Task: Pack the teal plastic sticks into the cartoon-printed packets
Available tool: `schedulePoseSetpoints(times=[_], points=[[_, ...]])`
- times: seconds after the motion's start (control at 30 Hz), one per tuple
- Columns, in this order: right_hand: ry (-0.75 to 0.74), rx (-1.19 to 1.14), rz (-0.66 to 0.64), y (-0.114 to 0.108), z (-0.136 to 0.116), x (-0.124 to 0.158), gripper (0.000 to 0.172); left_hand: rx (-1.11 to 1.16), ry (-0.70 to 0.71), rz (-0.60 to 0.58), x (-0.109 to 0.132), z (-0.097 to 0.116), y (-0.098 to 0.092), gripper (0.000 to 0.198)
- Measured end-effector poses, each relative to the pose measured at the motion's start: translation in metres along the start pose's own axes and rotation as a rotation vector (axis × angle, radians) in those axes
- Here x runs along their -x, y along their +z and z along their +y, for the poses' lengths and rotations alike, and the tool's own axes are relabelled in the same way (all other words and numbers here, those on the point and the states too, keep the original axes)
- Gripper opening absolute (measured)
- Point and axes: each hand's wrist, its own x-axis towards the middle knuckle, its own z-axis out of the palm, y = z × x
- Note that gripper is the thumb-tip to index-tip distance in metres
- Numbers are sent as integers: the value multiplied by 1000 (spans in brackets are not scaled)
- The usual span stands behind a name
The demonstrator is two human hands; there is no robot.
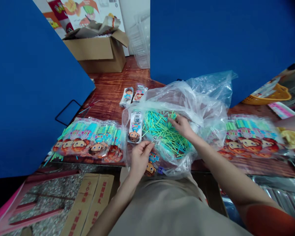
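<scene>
A large clear plastic bag (204,108) lies open on the table, full of thin green and blue plastic sticks (162,131). My right hand (183,127) is closed at the far side of the pile, its fingertips pinching several sticks. Nearer my body, my left hand (140,157) pinches the upper edge of a small clear pouch (151,164) printed with a cartoon face. Just beyond that hand rests a stack of printed cards (135,127) with the same kind of cartoon. Whether the pouch has sticks inside, I cannot tell.
Filled stick pouches (88,139) lie in an overlapping row at left, and more pouches (248,136) at right. Two small card stacks (127,97) sit behind the bag. Farther back are an opened cardboard box (95,52) and a yellow basket (272,95). Blue areas hide both upper sides.
</scene>
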Motion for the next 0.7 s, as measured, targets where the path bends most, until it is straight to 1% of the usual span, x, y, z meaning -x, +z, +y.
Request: schedulePoseSetpoints(times=[0.13, 0.3, 0.37, 0.43, 0.53, 0.57, 0.63, 0.7], points=[[15, -69, 30, 3, -1, 3, 39, -29, 28, -1, 0, -1, 0, 22], [52, -195, 92, 2, -6, 6, 44, -37, 41, 39, 1, -3, 0, 20], [61, -247, 95, 1, -12, 9, 46, -45, 48, 53, 1, -2, 0, 20], [105, -411, 65, 0, -19, 13, 45, -59, 54, 60, 2, 0, 1, 20], [247, -823, 15, -1, -31, 21, 40, -80, 74, 69, 3, 2, 3, 19], [291, -928, 0, -1, -34, 23, 39, -81, 81, 72, 3, 3, 4, 19], [319, -1002, -15, -1, -42, 28, 38, -76, 86, 72, 3, 3, 6, 19], [289, -1000, -12, -2, -52, 33, 36, -66, 85, 67, 3, 2, 7, 20]])
